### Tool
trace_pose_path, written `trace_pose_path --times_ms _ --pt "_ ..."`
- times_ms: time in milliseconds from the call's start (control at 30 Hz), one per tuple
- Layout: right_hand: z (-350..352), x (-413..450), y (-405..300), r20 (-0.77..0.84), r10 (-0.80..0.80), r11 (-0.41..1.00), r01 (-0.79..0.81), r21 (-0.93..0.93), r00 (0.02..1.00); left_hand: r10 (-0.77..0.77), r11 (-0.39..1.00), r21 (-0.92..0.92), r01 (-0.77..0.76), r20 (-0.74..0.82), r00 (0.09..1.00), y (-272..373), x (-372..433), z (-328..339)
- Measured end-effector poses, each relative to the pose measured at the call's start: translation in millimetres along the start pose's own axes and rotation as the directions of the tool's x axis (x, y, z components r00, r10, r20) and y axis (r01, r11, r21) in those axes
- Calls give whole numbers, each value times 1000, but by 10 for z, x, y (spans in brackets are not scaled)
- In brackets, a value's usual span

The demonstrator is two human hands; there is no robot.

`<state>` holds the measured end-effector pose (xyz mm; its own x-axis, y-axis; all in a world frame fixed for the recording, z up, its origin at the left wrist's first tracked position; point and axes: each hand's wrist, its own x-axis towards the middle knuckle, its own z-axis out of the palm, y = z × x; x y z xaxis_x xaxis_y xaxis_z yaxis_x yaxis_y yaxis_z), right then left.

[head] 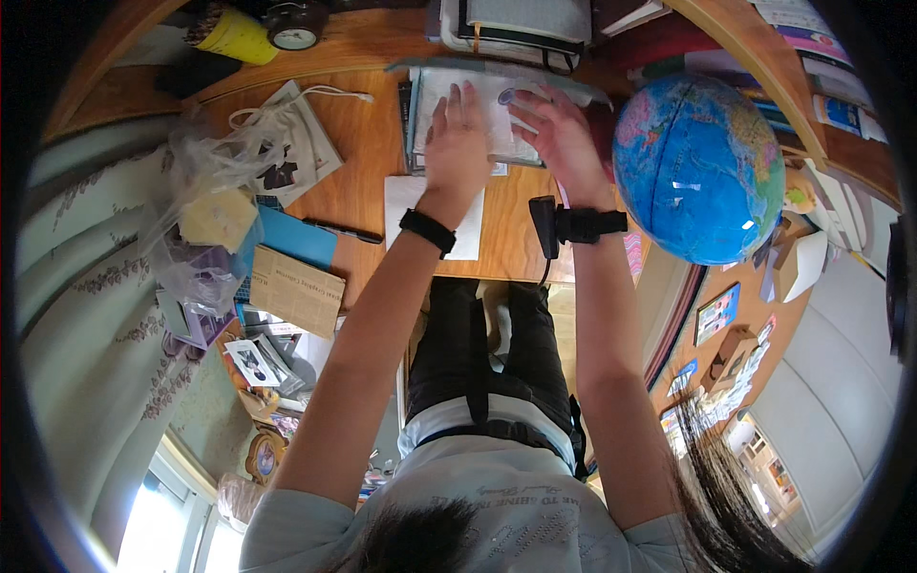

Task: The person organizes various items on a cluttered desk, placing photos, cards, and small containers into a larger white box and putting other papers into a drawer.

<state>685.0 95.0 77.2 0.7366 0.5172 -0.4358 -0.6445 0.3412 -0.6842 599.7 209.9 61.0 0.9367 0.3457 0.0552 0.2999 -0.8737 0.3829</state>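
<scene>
Near the far side of the wooden desk, my left hand (462, 147) rests flat, palm down, on the near left part of a translucent plastic pouch or folder (423, 97) with pale contents. My right hand (562, 129) is over its right part, fingers spread and slightly curled, partly blurred; whether the fingertips touch it is unclear. A small round dark-rimmed item (506, 96) shows by the right fingertips. Dark-edged flat items lie under the pouch. Nearer to me is a white sheet of paper (433, 222), partly under my left wrist.
A globe (698, 168) stands close to my right forearm. Stacked notebooks (530, 21) are at the back. On the left are a drawstring pouch (304, 150), clear plastic bags (208, 157), a black pen (344, 230), a blue folder (297, 240) and a brown printed envelope (297, 290).
</scene>
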Motion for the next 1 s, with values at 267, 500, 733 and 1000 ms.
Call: trace_pose_path --times_ms 267,500,733,1000 --pt "-179 290 405 101 -344 369 233 -900 934 -408 505 -782 365 156 900 -626 148 -386" --pt "443 277 834 -91 -391 -189 -177 -966 916 -490 311 -855 414 229 841 -579 176 -485" --pt "84 434 831 38 -438 -237 -75 -969 898 -508 306 -886 348 157 847 -631 153 -476" --pt "269 -154 -98 -11 -588 -111 -94 -989 808 -423 479 -865 148 -79 903 -710 151 -350"
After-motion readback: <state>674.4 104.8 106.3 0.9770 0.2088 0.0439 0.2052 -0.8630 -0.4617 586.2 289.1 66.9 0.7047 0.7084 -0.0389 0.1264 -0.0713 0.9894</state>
